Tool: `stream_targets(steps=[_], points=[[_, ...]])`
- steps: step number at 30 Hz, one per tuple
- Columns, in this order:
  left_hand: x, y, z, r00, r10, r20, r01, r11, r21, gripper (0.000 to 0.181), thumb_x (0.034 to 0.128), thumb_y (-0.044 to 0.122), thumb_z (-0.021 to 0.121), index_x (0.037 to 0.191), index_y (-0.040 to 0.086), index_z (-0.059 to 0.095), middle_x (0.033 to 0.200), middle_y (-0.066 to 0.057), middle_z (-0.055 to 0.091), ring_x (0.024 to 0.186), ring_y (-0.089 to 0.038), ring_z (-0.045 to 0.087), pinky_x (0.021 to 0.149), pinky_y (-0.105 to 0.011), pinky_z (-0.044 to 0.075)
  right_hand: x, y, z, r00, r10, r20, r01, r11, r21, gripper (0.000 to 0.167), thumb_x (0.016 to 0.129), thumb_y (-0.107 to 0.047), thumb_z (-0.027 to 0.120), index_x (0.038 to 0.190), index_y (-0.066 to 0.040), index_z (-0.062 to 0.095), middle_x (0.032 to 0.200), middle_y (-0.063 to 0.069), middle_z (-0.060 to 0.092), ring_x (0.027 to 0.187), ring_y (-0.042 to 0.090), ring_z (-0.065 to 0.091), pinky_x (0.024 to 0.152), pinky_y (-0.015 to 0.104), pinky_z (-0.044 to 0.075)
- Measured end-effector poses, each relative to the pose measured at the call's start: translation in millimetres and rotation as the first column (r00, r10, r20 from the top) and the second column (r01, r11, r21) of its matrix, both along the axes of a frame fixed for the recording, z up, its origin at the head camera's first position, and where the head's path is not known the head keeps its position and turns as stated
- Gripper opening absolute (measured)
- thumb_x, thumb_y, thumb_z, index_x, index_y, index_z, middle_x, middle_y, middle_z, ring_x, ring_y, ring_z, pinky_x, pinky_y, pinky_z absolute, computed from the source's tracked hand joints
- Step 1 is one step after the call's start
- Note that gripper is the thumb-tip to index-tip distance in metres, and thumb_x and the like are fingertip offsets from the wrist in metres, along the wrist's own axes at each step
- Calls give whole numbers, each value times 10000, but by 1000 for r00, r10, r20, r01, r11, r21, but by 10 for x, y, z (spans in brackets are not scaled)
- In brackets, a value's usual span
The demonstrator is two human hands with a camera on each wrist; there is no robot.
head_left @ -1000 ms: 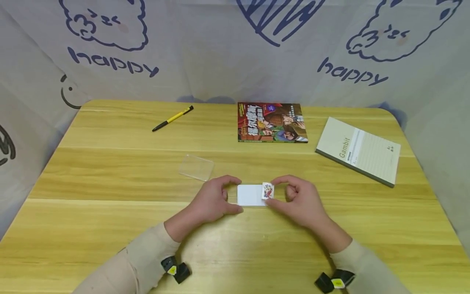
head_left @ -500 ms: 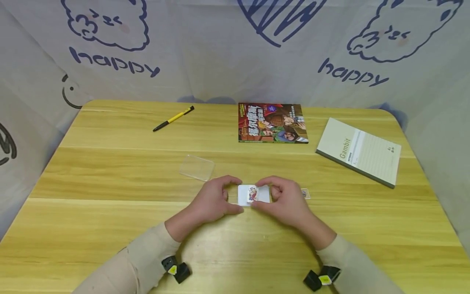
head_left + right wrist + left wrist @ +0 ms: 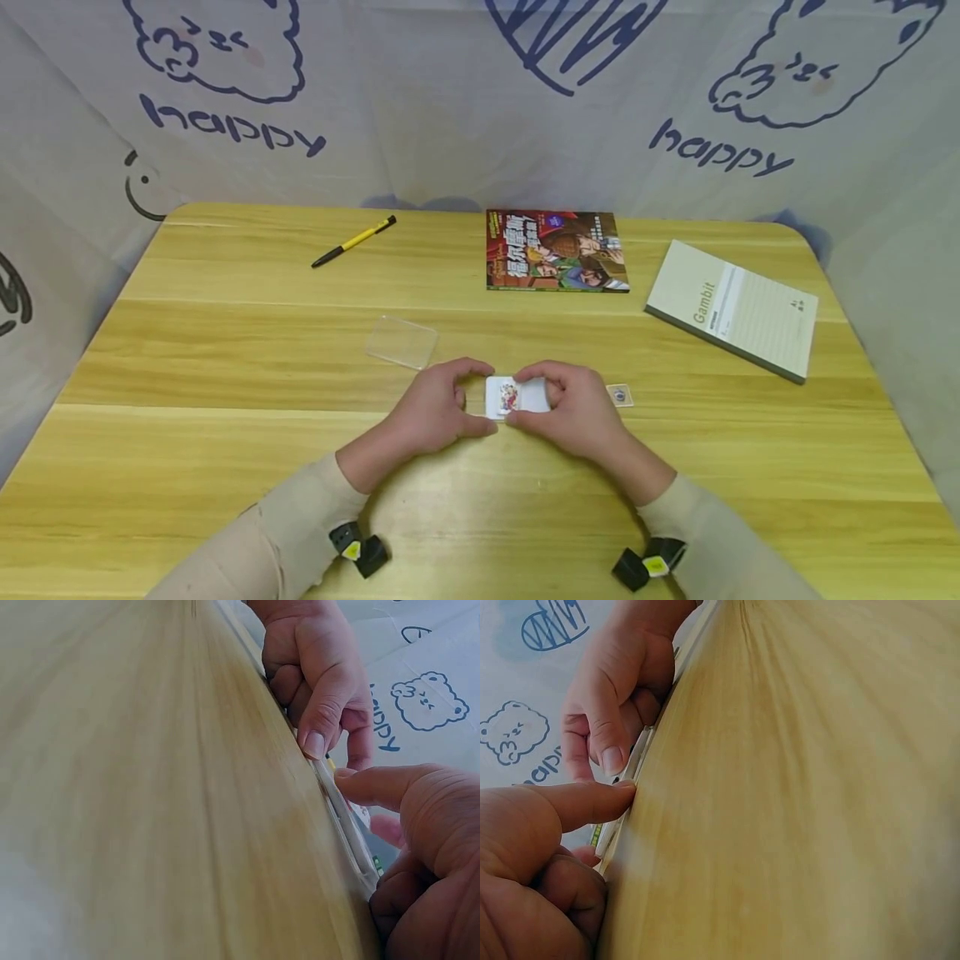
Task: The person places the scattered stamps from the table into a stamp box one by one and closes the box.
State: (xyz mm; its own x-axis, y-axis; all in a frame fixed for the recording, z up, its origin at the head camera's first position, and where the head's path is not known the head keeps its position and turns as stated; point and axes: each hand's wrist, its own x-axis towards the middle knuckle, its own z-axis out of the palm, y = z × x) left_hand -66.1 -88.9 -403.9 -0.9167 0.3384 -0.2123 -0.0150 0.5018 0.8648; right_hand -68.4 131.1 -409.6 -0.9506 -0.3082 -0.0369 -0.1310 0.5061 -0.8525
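Observation:
A thin white rectangular pack [image 3: 534, 397] lies on the wooden table; whether it is cards or a case I cannot tell. My left hand [image 3: 431, 410] grips its left end, thumb on the near edge and index finger on the far edge. Over its left half, my right hand [image 3: 581, 410] pinches a small white card [image 3: 509, 397] with a colourful printed figure, between thumb and index finger. In the right wrist view the pack [image 3: 346, 825] appears edge-on, with layers slightly apart. The card's underside and its join with the pack are hidden.
A clear plastic lid [image 3: 402, 342] lies behind my left hand. Right of my right hand is a small printed square [image 3: 620, 395]. Farther back are a yellow-black pen [image 3: 353, 242], a colourful book [image 3: 557, 250] and a Gambit notebook [image 3: 732, 310].
My right hand has moved left with the printed card, from the pack's right end to its left half. The small printed square at right has come into view. My left hand has stayed still.

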Motion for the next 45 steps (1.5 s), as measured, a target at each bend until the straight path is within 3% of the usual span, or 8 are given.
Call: stream_targets(steps=[3,7,21,24,26,29,32,45], points=[[1,-1,0,1000,-1,-4,1,1000,1,620,705,92,918,1261,96,643,556,21,408,457,-107,360,434,-266,307,-6,-8,2,1000,-8,3,8,1000,19,406,689,-231,942,1039,-153,753,617,-33,484,822,174,592,674,299,509],[0,-1,-1,1000,-1,-8,1,1000,-1,619,705,92,917,1261,97,643,561,20,408,463,-106,361,437,-266,306,-14,-13,-1,1000,-12,8,11,999,43,404,685,-249,945,1032,-168,755,780,-10,626,880,183,599,714,329,512],[-2,10,-6,1000,-13,-15,13,1000,-16,610,712,102,915,1259,95,643,582,9,446,482,-112,390,445,-269,321,-10,2,-2,1000,-16,8,15,999,36,417,677,-258,949,1036,-164,759,1003,21,689,880,191,619,713,349,520],[-3,9,-13,1000,-7,-8,7,1000,-19,618,708,104,916,1263,100,643,574,15,432,477,-110,380,445,-267,314,1,30,6,1000,-17,0,17,1000,20,429,678,-250,949,1050,-159,757,978,5,695,854,173,621,707,347,524],[-4,9,-17,1000,-4,-3,4,1000,-21,627,705,104,917,1268,104,640,568,21,422,472,-107,372,443,-264,309,14,59,21,1000,-22,-13,22,999,27,437,679,-252,949,1060,-161,755,854,-31,670,760,141,584,668,307,494],[-8,6,-26,1000,-3,0,3,1000,-21,634,704,102,917,1272,106,638,563,24,412,466,-103,363,439,-259,304,43,119,46,999,-31,-27,33,998,56,443,689,-262,943,1076,-167,751,616,-81,495,566,98,418,534,251,357],[-11,3,-27,1000,-5,1,5,1000,-16,637,704,99,917,1276,101,636,558,24,420,464,-100,371,436,-256,307,72,202,66,999,-45,-27,47,996,72,437,702,-258,936,1085,-169,747,518,-60,298,475,104,242,474,263,226],[-4,12,-20,1000,-4,2,4,1000,-4,662,700,82,917,1293,69,623,549,20,424,451,-100,371,435,-259,322,128,620,52,991,-113,-69,119,989,90,418,723,-252,925,1078,-130,743,526,-72,292,488,83,239,552,285,351]])
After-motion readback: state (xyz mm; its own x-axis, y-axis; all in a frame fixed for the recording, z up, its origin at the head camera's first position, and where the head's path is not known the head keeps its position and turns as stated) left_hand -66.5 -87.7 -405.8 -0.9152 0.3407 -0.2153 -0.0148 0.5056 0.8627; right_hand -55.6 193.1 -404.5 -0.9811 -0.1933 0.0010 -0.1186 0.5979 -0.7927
